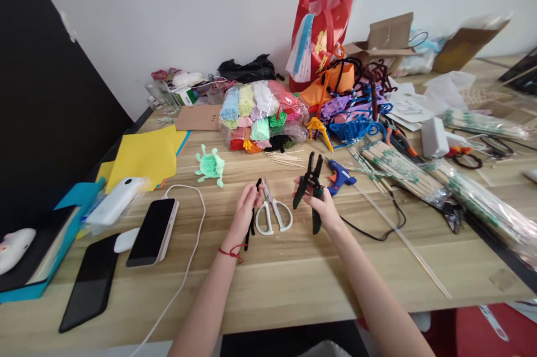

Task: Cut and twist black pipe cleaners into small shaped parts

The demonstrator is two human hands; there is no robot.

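Our left hand (247,201) pinches a black fuzzy stem (252,225), axis near twelve-to-six; at its three o'clock, our right hand (322,206) grips spread-jawed pliers (311,179).

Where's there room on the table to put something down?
Bare table shows between the forearms, in front of the white scissors, and between the white cable and left forearm. It's crowded around the red bag and stick bundles.

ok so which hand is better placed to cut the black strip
Probably the right hand: it holds the green-handled pliers, jaws open, while the left hand grips the black strip.
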